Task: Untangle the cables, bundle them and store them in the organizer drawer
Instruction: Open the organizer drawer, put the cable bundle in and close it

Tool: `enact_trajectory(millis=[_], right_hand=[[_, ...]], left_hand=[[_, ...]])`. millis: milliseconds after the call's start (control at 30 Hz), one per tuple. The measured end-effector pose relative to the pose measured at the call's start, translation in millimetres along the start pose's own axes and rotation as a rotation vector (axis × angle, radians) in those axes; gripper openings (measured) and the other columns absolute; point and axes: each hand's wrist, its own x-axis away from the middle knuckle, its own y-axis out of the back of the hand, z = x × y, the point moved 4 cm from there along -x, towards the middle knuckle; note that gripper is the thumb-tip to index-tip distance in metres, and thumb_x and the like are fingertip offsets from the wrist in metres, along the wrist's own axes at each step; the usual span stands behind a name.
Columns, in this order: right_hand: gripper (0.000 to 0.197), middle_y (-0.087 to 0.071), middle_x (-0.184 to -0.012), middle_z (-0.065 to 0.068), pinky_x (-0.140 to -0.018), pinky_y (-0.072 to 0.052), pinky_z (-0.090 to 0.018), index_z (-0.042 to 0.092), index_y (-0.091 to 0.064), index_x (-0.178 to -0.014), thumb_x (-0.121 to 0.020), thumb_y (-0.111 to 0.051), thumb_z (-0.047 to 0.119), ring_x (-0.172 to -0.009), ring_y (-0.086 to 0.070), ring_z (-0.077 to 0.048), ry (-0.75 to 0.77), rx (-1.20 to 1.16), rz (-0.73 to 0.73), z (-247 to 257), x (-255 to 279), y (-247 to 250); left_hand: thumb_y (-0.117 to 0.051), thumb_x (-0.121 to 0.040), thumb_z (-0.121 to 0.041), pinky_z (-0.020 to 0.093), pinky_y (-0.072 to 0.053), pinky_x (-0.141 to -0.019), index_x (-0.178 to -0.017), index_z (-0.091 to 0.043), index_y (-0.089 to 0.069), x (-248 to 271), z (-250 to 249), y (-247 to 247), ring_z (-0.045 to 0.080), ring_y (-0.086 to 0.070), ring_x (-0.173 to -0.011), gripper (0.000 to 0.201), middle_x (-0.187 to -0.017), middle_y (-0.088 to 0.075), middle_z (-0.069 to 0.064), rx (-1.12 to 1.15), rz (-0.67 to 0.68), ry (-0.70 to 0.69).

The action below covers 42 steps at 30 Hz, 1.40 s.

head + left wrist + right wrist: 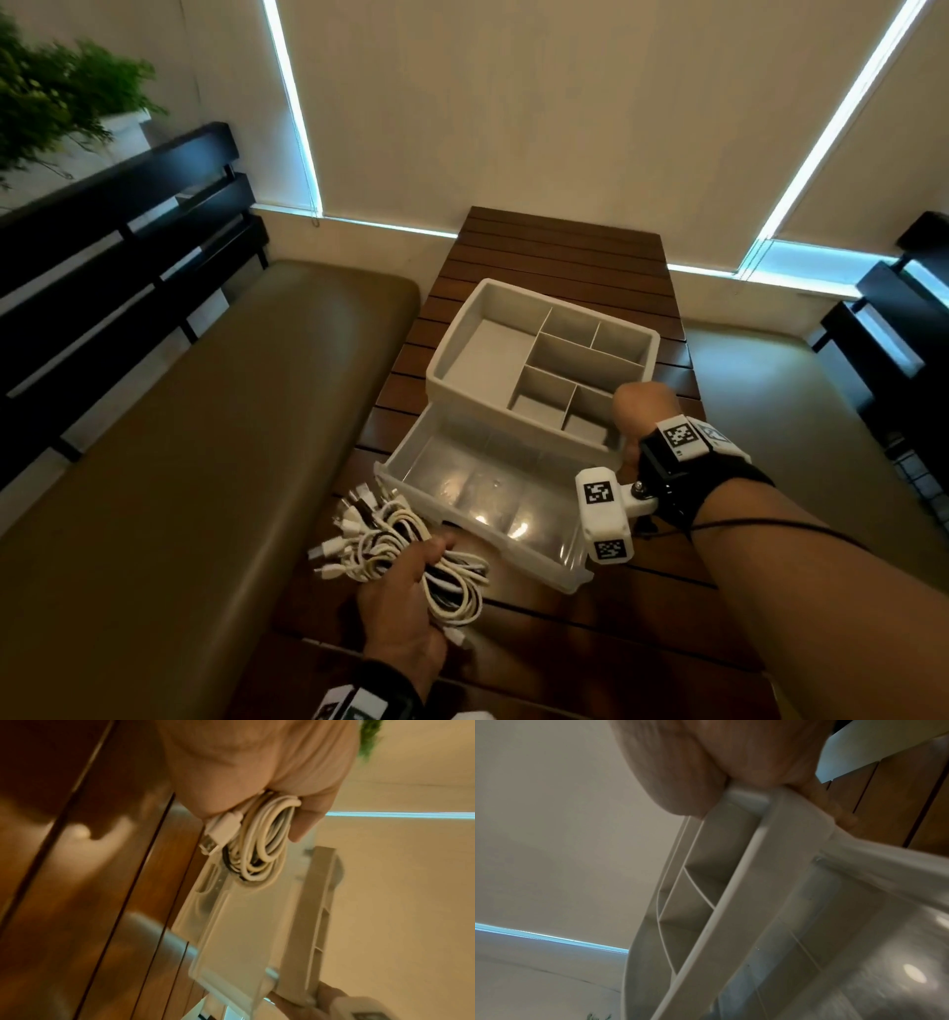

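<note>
On the wooden worktop [565,257] the organizer [539,354] sits with its clear drawer [493,488] pulled out toward you, nothing in it yet. Your left hand [405,611] has its fingers curled tight round the cable bundle [405,555], just left of the drawer's near corner. Your right hand [637,411] grips the organizer's right near corner, steadying it. You're at the storing step, I'd say: swing the bundle over the drawer and drop it in. No readable labels anywhere, only coded markers on the wrist rigs.

The drawer [477,488] juts out before the organizer [539,360] on the table [560,246], benches [179,437] on either side.
</note>
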Motion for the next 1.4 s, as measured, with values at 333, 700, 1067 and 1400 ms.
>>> enact_trajectory(millis=[333,700,1067,1400], right_hand=[[0.03,-0.063,-0.124,-0.014,-0.095,-0.045,-0.031,0.001,-0.063,-0.118,-0.089,-0.061,0.011,-0.118,-0.058,-0.029,0.019,-0.01,0.016,-1,3,-1],[0.029,-0.059,-0.128,-0.017,-0.096,-0.043,-0.033,-0.003,-0.059,-0.12,-0.095,-0.047,0.005,-0.122,-0.054,-0.031,-0.035,-0.254,0.012,-5,4,1],[0.059,-0.037,-0.149,-0.017,-0.103,-0.04,-0.037,0.008,-0.023,-0.148,-0.097,-0.048,0.019,-0.133,-0.042,-0.035,-0.4,-1.266,-0.221,-17,-1,-26],[0.086,-0.04,-0.14,0.006,-0.113,-0.018,-0.052,0.026,-0.041,-0.13,-0.065,-0.057,0.079,-0.142,-0.01,-0.021,0.25,-0.366,-0.302,51,39,-33]], left_hand=[[-0.08,-0.067,-0.037,0.021,-0.052,-0.081,-0.096,-0.024,-0.068,19,-118,-115,0.012,-0.069,-0.09,0.035,-0.097,-0.07,-0.003,-1.107,0.543,-0.86],[-0.065,-0.085,-0.036,0.036,-0.054,-0.08,-0.097,-0.013,-0.065,-7,-60,-140,0.029,-0.065,-0.09,0.027,-0.1,-0.07,0.01,-2.569,1.133,-0.788],[-0.075,-0.077,-0.04,0.044,-0.049,-0.096,-0.131,-0.015,-0.046,-29,-35,-150,0.03,-0.06,-0.111,0.066,-0.125,-0.062,0.01,-2.616,1.185,-0.8],[-0.076,-0.077,-0.036,0.039,-0.053,-0.089,-0.128,-0.013,-0.046,-28,-40,-151,0.026,-0.064,-0.102,0.064,-0.119,-0.064,0.009,-2.446,1.265,-0.802]])
